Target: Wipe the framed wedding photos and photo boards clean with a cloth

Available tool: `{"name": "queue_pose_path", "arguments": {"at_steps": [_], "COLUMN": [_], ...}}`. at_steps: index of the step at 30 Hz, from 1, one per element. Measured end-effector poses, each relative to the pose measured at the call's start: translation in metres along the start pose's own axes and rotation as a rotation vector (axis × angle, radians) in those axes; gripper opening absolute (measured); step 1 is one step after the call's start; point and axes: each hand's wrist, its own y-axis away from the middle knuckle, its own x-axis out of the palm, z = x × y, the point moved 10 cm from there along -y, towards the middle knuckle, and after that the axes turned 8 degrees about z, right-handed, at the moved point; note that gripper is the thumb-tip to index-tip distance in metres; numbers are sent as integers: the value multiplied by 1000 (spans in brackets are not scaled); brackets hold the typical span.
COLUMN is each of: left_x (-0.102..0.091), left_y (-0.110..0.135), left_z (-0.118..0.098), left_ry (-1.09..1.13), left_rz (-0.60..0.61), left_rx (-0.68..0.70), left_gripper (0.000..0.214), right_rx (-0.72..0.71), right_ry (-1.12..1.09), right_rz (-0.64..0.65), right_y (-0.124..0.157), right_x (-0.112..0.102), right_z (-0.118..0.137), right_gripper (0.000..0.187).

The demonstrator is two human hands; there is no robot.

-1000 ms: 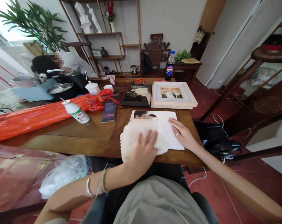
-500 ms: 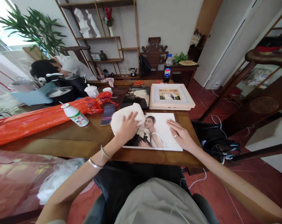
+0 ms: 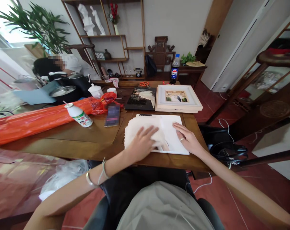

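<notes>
A large photo print (image 3: 172, 134) lies flat near the front edge of the wooden table (image 3: 92, 137). A white cloth (image 3: 137, 127) covers most of its left half. My left hand (image 3: 142, 143) presses flat on the cloth with fingers spread. My right hand (image 3: 186, 139), wearing a ring, rests flat and open on the print's right side, holding it down.
Behind the print lie a dark photo (image 3: 142, 97) and a white framed picture (image 3: 177, 97). To the left are a phone (image 3: 112, 115), a small white bottle (image 3: 79, 115) and a long orange plastic bag (image 3: 39, 119). A person sits at far left. A black bag (image 3: 221, 143) sits on the floor at right.
My left hand swept the cloth from the print's near part up to its far left corner, then back down over the middle. The right hand stayed put.
</notes>
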Motion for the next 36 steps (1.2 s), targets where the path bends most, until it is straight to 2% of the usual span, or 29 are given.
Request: {"name": "queue_pose_path", "arguments": {"at_steps": [3, 5, 6, 8, 9, 11, 16, 18, 19, 21, 24, 27, 29, 33, 36], "left_x": [7, 8, 8, 8, 7, 6, -10, -17, -18, -16, -11, -9, -9, -9, -9], "left_y": [-20, -30, -32, -34, -32, -24, 16, 27, 28, 24, 4, -22, -37, -53, -51], "left_z": [53, 80, 88, 90, 84, 60, -40, -60, -61, -47, 0, 50, 73, 93, 93], "left_ry": [10, 15, 14, 5, -2, -17, 22, 65, 85, 109, 96, 85, 93, 100, 95], "left_rz": [21, 7, 1, 0, 1, 6, -16, -2, 22, 78, 118, 85, 56, 25, 30], "left_rx": [-54, -68, -65, -42, -31, 1, 225, 256, 253, 211, 108, 15, -3, 9, -4], "left_gripper": [27, 31, 32, 34, 33, 31, 27, 27, 25, 20, 25, 26, 26, 26, 27], "right_rx": [-1, 1, 2, 2, 2, 0, -2, 2, 5, 10, 3, -8, -8, -10, -11], "right_ry": [-16, -29, -35, -43, -45, -51, -63, -60, -58, -52, -41, -37, -44, -64, -69], "right_rz": [-12, -15, -14, -12, -12, -17, -22, -14, -10, -11, -13, -13, -18, -23, -25], "right_y": [0, 0, 0, 0, 0, 0, 0, -1, -1, -1, 0, 0, 0, 0, 0], "right_x": [-1, -1, -1, -1, 0, -1, -2, -2, -2, -2, -2, -1, -1, -1, -1], "right_z": [-1, -1, -1, -1, -1, -1, 0, 0, 0, -1, -1, -1, -1, -1, -1], "right_gripper": [39, 39, 38, 38, 38, 38, 39, 39, 39, 39, 39, 39, 38, 38, 37]}}
